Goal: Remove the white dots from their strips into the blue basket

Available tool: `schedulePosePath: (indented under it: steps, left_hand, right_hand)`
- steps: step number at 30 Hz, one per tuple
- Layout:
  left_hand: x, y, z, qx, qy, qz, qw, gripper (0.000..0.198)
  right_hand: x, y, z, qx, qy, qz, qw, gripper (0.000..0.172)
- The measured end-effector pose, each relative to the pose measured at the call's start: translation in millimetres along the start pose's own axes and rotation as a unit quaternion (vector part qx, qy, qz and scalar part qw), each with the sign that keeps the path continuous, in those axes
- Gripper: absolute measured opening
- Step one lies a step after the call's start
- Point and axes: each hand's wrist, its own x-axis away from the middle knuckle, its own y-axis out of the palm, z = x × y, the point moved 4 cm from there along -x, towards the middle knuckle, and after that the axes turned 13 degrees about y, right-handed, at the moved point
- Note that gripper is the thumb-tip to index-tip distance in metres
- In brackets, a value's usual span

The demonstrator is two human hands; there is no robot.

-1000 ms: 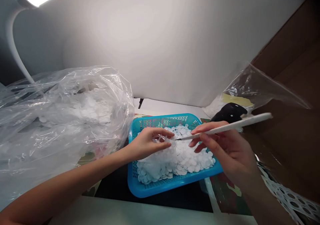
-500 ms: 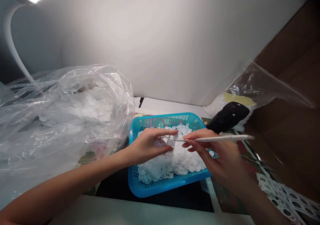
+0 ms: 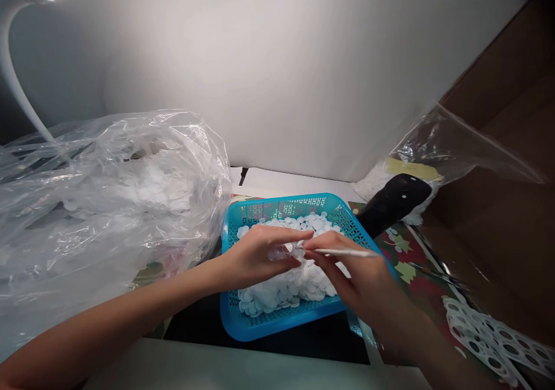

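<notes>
A blue plastic basket (image 3: pixel 243 320) holds a heap of small white discs (image 3: pixel 277 291). Over it my left hand (image 3: pixel 260 257) pinches a small clear strip (image 3: pixel 286 250) between thumb and fingers. My right hand (image 3: pixel 351 274) is closed round a thin white stick (image 3: pixel 347 253), whose tip touches the strip at my left fingertips. Both hands hover just above the discs.
A big crumpled clear plastic bag (image 3: pixel 108 187) with white discs fills the left. A black object (image 3: pixel 392 202) and another clear bag (image 3: pixel 442 147) lie at the back right. A punched white strip (image 3: pixel 489 338) lies at the right. A lamp arm (image 3: pixel 17 95) rises at the far left.
My right hand has moved left and down toward my left hand, and the stick has swung from a raised slant to nearly level. The left hand has barely shifted.
</notes>
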Motion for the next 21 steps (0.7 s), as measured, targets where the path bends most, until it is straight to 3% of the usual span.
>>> schedulePosePath:
  steps: [3,9,16,21]
  left_hand:
    - [0.0,0.0,-0.3,-0.013,-0.001,0.002,1.000,0.046]
    - [0.7,-2.1,-3.3,-0.027,-0.025,0.009,0.999,0.049]
    - [-3.4,-5.2,4.2,-0.014,-0.031,0.024,0.999,0.042]
    - [-3.0,-11.2,6.5,-0.036,-0.056,0.073,0.995,0.028]
  right_hand:
    - [3.5,-3.8,-4.8,0.006,-0.015,0.004,1.000,0.019]
    - [10.3,-34.1,-7.8,0.049,0.016,0.098,0.994,0.015]
    - [3.6,-30.5,-1.0,0.034,0.034,0.032,0.998,0.015]
    - [3.2,-31.0,-2.1,-0.013,0.036,0.034,0.999,0.017]
